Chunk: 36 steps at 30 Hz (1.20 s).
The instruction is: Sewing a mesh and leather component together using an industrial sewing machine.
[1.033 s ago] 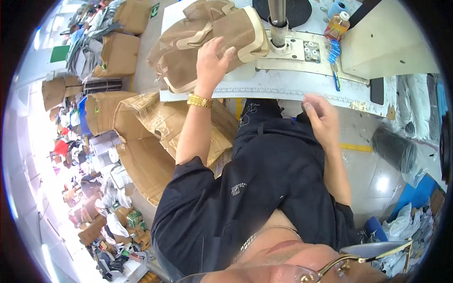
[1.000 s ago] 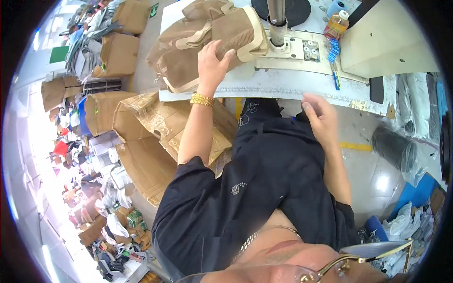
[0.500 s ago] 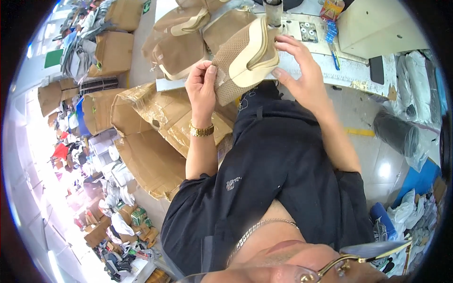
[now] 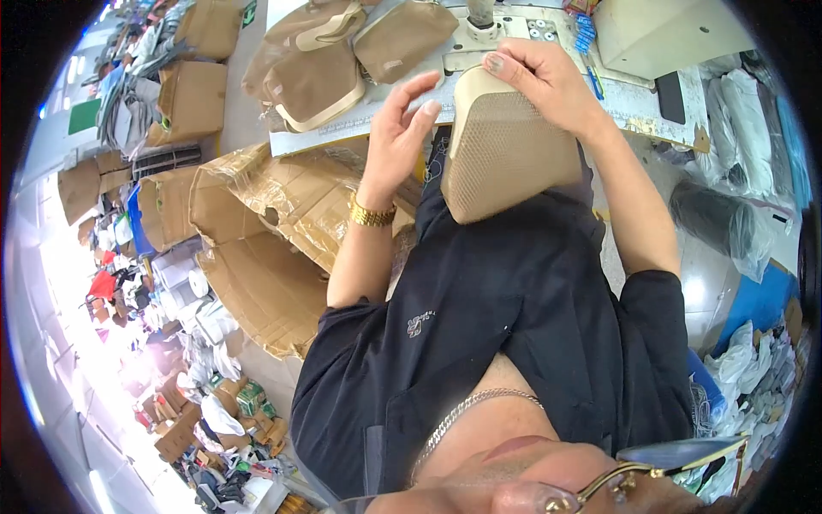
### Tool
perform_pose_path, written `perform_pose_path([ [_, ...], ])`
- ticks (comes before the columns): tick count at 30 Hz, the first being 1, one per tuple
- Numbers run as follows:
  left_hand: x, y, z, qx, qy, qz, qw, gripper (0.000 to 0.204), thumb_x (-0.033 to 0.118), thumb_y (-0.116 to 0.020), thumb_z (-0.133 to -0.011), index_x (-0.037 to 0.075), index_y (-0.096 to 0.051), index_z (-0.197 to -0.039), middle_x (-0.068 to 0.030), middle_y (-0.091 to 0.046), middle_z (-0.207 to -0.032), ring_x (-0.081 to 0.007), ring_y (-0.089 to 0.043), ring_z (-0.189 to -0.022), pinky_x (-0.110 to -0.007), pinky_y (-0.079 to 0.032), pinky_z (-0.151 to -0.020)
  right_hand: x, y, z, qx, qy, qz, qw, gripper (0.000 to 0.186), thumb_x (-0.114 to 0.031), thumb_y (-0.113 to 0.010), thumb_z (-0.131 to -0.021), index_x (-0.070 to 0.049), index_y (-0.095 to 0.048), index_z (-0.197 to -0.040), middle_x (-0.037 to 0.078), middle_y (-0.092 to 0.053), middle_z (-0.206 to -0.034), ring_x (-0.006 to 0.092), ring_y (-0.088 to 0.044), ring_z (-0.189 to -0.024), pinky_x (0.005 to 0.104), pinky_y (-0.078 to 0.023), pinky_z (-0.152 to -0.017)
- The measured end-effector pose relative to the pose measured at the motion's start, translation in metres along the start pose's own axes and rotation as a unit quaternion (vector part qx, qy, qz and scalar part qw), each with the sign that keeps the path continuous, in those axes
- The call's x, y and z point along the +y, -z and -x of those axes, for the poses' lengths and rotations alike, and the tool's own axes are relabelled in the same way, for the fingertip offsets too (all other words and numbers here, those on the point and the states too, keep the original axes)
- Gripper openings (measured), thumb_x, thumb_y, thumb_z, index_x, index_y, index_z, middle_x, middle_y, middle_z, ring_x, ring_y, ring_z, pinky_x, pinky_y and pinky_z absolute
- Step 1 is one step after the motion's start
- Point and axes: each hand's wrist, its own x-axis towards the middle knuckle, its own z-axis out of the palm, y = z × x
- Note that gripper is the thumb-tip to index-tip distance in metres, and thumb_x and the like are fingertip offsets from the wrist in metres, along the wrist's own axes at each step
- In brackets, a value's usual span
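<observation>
My right hand (image 4: 548, 94) grips the top edge of a tan mesh piece (image 4: 505, 158) with cream trim, which hangs in front of my dark shirt and trousers. My left hand (image 4: 401, 137) is just left of it, fingers apart and curved, holding nothing. Beyond my hands, more tan pieces with cream trim (image 4: 312, 90) lie on the white worktable (image 4: 668, 128), one smaller tan piece (image 4: 402, 43) beside them to the right.
A machine column (image 4: 481, 26) stands on the table, with a pale housing (image 4: 651, 30), pen (image 4: 593, 77) and dark flat object (image 4: 670, 101) rightward. Torn cardboard boxes (image 4: 253, 274) sit left below. A wrapped dark roll (image 4: 711, 218) and plastic-wrapped bundles (image 4: 745, 128) are at right.
A tan piece came off the pile into both hands. It has since turned to show its mesh face; my left hand let go and my right hand moved up to its top edge.
</observation>
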Motion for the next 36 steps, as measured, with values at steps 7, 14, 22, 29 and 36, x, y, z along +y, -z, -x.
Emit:
perform_pose_path([
  [7,0.066,-0.006,-0.032,-0.297,-0.066,-0.061,0.951,0.025,0.02,-0.073,-0.087,0.001,-0.068,-0.101,-0.0015,-0.066,-0.089,-0.0077,-0.058,-0.083,-0.025,-0.048,-0.074,-0.018,0.03,-0.018,-0.133,0.008,0.008,0.991,0.032,-0.029,-0.063,-0.095,-0.001,-0.058,-0.079,-0.003,-0.045,-0.067,0.0059,-0.041,-0.064,0.0248,-0.035,-0.058],
  [14,0.022,-0.035,-0.018,-0.196,0.056,-0.049,0.978,0.021,0.018,-0.074,-0.088,-0.002,-0.071,-0.092,0.0013,-0.068,-0.075,-0.0023,-0.056,-0.064,-0.019,-0.043,-0.056,-0.015,0.031,-0.007,0.075,-0.033,0.108,0.991,0.021,-0.018,-0.068,-0.084,-0.001,-0.065,-0.096,0.009,-0.063,-0.082,0.0193,-0.061,-0.076,0.032,-0.049,-0.069],
  [22,-0.027,-0.04,0.009,0.045,0.094,0.06,0.993,0.019,0.015,-0.068,-0.093,-0.003,-0.07,-0.1,-0.0028,-0.07,-0.087,-0.0046,-0.061,-0.075,-0.021,-0.049,-0.067,0.013,-0.01,0.092,0.117,-0.237,0.111,0.958,0.045,-0.043,-0.066,-0.09,-0.001,-0.065,-0.108,0.012,-0.068,-0.079,0.0208,-0.063,-0.07,0.0334,-0.05,-0.068],
  [29,-0.029,-0.047,0.02,-0.042,0.243,0.127,0.961,0.021,0.015,-0.071,-0.09,-0.001,-0.07,-0.105,-0.0051,-0.071,-0.096,-0.011,-0.066,-0.084,-0.026,-0.054,-0.073,0.015,-0.024,0.096,0.118,-0.212,0.023,0.97,0.035,-0.033,-0.067,-0.092,0.001,-0.066,-0.103,0.012,-0.069,-0.083,0.0157,-0.063,-0.073,0.0304,-0.05,-0.07],
  [36,-0.027,-0.046,0.022,-0.041,0.228,0.133,0.964,0.022,0.013,-0.072,-0.089,-0.001,-0.069,-0.105,-0.0054,-0.071,-0.097,-0.0109,-0.066,-0.085,-0.026,-0.054,-0.073,0.02,-0.026,0.098,0.123,-0.225,-0.075,0.964,0.029,-0.025,-0.069,-0.091,0.0,-0.067,-0.104,0.006,-0.07,-0.084,0.0096,-0.061,-0.075,0.0275,-0.05,-0.07],
])
